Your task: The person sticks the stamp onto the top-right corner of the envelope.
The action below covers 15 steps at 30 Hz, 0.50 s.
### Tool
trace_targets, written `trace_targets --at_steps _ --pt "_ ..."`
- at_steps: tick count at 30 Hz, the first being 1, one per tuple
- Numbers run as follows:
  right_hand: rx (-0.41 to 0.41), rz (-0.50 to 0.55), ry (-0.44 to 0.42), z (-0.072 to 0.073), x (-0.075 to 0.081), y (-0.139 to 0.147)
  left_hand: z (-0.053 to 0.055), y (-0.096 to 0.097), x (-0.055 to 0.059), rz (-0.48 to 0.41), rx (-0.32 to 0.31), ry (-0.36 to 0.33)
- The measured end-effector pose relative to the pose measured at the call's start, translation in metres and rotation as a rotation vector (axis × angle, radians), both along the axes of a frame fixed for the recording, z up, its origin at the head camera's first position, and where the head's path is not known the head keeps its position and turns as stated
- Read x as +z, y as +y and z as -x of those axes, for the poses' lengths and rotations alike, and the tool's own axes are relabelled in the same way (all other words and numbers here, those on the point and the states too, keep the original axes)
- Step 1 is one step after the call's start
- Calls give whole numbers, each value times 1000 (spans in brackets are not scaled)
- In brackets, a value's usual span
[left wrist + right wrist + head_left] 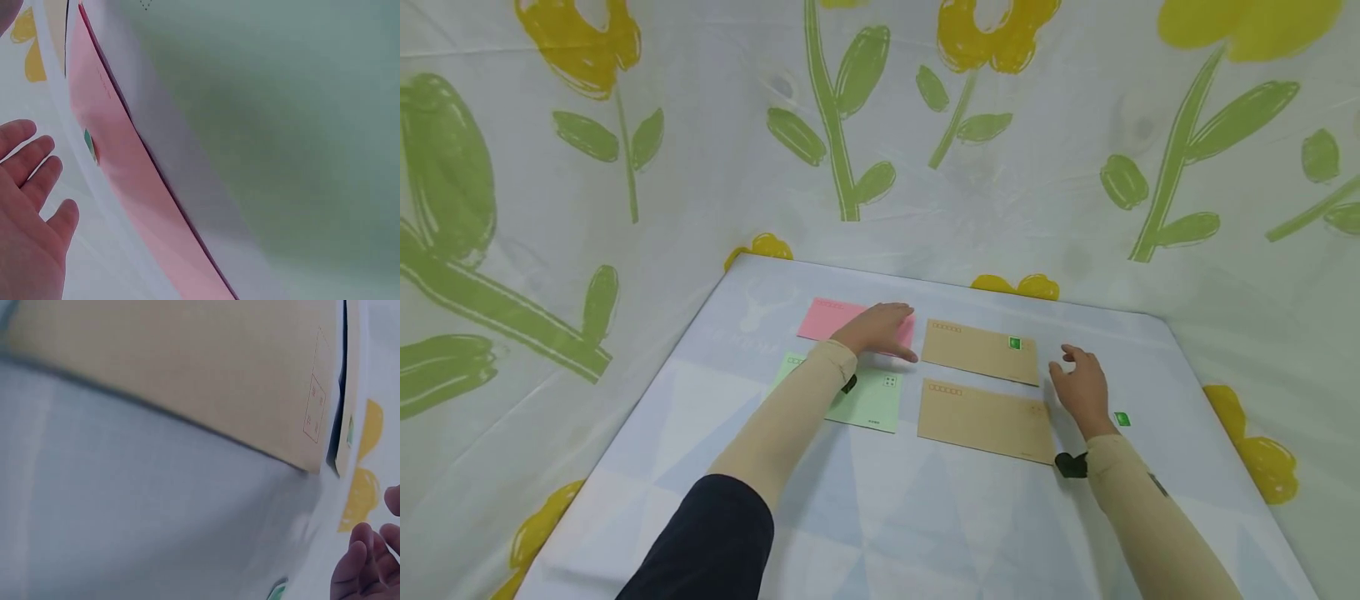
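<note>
My left hand point(877, 328) hovers over the pink envelope point(826, 315), fingers fairly straight and thumb spread, holding nothing. A green stamp point(92, 147) shows on that envelope in the left wrist view; the hand hides it in the head view. Nearer me lies a light green envelope point(868, 404), partly covered by the left forearm. To the right are two brown envelopes: the far one point(966, 348) carries a green stamp point(1015, 342), the near one point(977, 421) has none visible. Beside them my right hand point(1081, 385) is raised, fingers loosely bent around nothing. A loose green stamp point(1122, 418) lies next to its wrist.
All envelopes lie flat on a table with a pale blue and white patterned cover point(880, 517). A white curtain point(1015, 208) with yellow flowers and green leaves surrounds the table at the back and sides. Dark wrist straps point(1071, 465) sit below the hands.
</note>
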State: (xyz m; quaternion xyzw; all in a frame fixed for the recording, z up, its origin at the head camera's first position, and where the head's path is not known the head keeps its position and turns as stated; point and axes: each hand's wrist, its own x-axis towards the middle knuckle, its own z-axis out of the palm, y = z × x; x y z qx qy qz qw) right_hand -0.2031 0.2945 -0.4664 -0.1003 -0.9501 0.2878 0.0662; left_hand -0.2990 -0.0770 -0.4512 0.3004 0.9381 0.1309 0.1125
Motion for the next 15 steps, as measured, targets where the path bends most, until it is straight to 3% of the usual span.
trace_targets --at_steps 15 --pt "-18 -22 8 -24 1 14 -7 -12 -5 -35 -2 -12"
